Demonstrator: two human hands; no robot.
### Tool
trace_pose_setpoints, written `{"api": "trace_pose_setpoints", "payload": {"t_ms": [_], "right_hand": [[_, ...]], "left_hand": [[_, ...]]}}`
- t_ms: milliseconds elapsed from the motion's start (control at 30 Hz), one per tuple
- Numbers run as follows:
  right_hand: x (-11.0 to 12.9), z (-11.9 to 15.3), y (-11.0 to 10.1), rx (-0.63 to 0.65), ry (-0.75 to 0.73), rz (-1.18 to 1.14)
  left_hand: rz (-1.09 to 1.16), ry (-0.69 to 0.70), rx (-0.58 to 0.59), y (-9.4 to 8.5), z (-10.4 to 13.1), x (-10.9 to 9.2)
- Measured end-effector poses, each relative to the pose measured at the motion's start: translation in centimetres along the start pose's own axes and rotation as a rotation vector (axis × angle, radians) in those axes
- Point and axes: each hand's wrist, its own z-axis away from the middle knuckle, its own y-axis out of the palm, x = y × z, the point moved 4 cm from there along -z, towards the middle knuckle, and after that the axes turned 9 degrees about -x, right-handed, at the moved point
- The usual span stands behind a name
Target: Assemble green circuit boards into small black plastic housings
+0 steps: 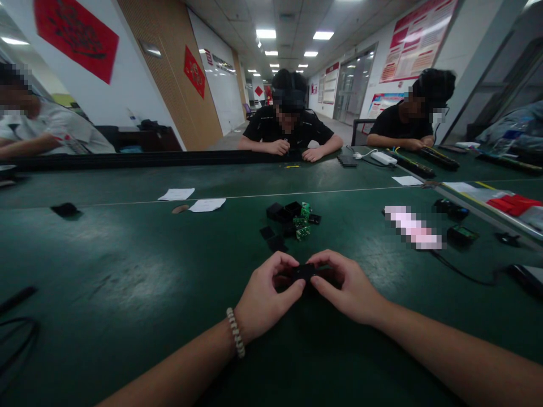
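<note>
Between my two hands is a small black plastic case (304, 272), pinched at both ends. My left hand (268, 285), with a beaded bracelet (236, 332) at the wrist, has thumb and fingers closed on its left end. On the opposite end my right hand (345, 285) grips it the same way. Just beyond my fingers lies a loose pile of black box-shaped housings (282, 212) and green circuit boards (302, 229). Flat black pieces (276, 243) rest at the near side of that pile. Whatever is inside the held case is hidden.
The green table (139, 333) spreads around me. White papers (207, 204) lie at the left back. On the right are a blurred pink and white object (413, 226), a cable (462, 271) and dark devices (462, 234). Several people sit around the table, one directly opposite (291, 124).
</note>
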Motion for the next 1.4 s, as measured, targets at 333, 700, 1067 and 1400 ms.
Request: {"api": "trace_pose_setpoints", "payload": {"t_ms": [333,700,1067,1400], "right_hand": [[0.08,-0.04,-0.22,0.009,-0.003,0.019],[0.18,-0.22,-0.20,0.014,-0.036,-0.021],[0.18,-0.29,-0.23,0.023,0.006,-0.044],[0.03,-0.35,-0.13,0.042,0.043,-0.060]], "left_hand": [[-0.006,-0.014,-0.009,-0.07,0.02,-0.13],[-0.013,-0.007,-0.002,0.05,-0.01,-0.24],[0.001,-0.005,-0.005,0.08,-0.02,0.01],[-0.013,0.017,0.025,0.03,-0.01,-0.41]]}}
